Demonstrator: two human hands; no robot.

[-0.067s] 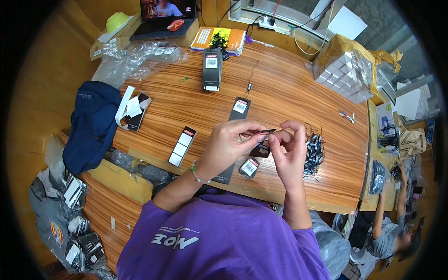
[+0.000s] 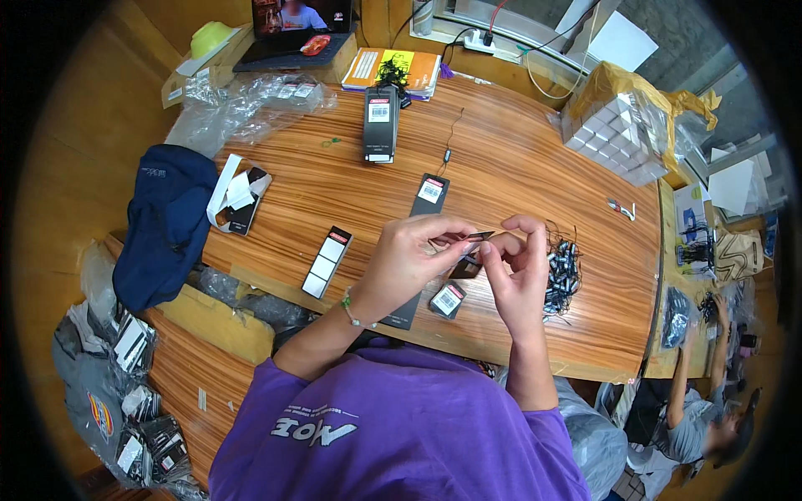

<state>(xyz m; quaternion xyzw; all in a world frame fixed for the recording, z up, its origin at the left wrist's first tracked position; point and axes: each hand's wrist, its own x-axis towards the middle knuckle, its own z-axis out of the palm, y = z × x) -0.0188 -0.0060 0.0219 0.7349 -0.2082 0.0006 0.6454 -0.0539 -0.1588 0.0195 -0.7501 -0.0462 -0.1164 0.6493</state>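
Note:
In front of my chest, both hands pinch a small dark tag [image 2: 479,235] between them. My left hand [image 2: 422,244] grips one end with thumb and forefinger. My right hand [image 2: 520,260] has its fingers bent at the other end, and a cord there is too fine to make out. Below them lie a dark card [image 2: 466,267], partly covered, and a small stack of labelled tags [image 2: 448,298]. A long black hang tag [image 2: 430,190] passes under my left wrist, a corded toggle [image 2: 447,156] beyond its far end. Right of my right hand is a pile of black hang-tag cords [image 2: 563,277].
A black card with white stickers [image 2: 326,263] lies left; a stack of black tags [image 2: 379,129] stands further back. Around the edges are a navy cloth [image 2: 163,221], a sticker roll [image 2: 221,196], small cutters [image 2: 620,209] and wrapped white boxes [image 2: 614,134]. Another person [image 2: 702,426] works at far right.

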